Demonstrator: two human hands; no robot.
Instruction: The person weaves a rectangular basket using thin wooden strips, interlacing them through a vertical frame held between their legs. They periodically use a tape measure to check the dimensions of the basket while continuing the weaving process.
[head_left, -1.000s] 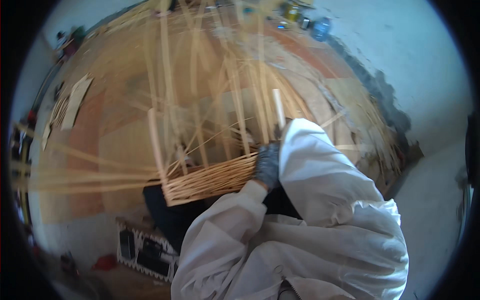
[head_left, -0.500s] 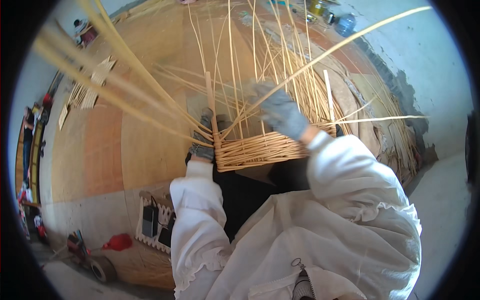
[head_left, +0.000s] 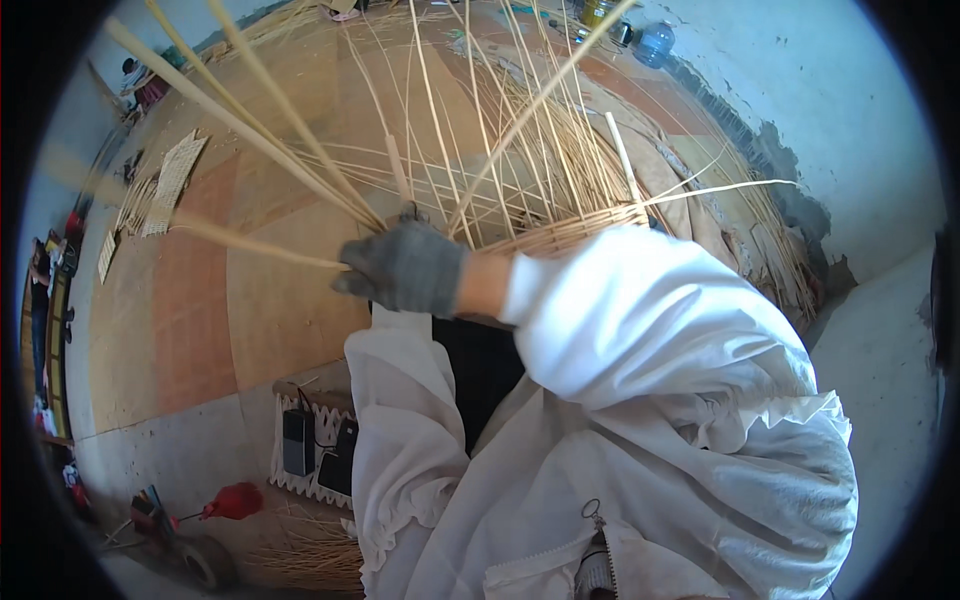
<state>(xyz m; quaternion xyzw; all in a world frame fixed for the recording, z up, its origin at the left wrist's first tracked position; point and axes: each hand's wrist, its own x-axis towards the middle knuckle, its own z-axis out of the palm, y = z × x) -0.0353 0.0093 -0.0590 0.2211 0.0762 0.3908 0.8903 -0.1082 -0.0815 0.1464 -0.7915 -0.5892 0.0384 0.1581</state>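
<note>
Right hand: your right hand wears a grey glove and reaches across your body to the left side. Its fingers are closed around a bundle of cane stakes, just where they come together near the basket rim.
Left hand: it is hidden under the right arm, so you cannot tell if it is spread or closed. Only the left sleeve shows, white, coming up from the lower edge.
Basket: the half-woven basket sits in front of you, mostly behind your right sleeve. Only a strip of the woven wall shows at the top edge of this sleeve.
Stakes: many thin stakes stand up from the basket and fan out upward and to the left. One stake bends out to the right.
Floor: orange and tan floor lies around the basket. Flat woven mats lie far to the left.
Near your knees: two dark phones lie on a white cloth, and a red thing lies to their left.
</note>
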